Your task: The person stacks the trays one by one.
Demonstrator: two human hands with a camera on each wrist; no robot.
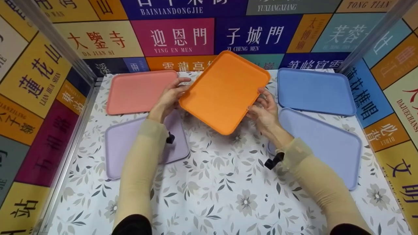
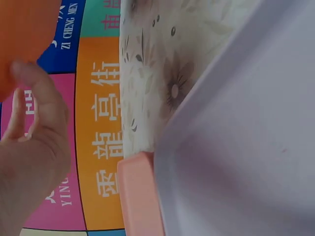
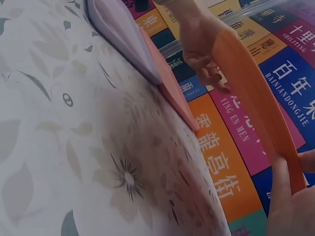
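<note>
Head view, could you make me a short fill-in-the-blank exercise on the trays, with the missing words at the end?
1. The held tray, gripped by the right hand, is coloured ____.
2. The pink tray lies on the person's ____ side of the table.
3. Just beyond the lavender tray on the right lies the farther tray, coloured ____.

Missing words: orange; left; blue.

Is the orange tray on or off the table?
Off. In the right wrist view, wall shows between the orange tray and the table.
</note>
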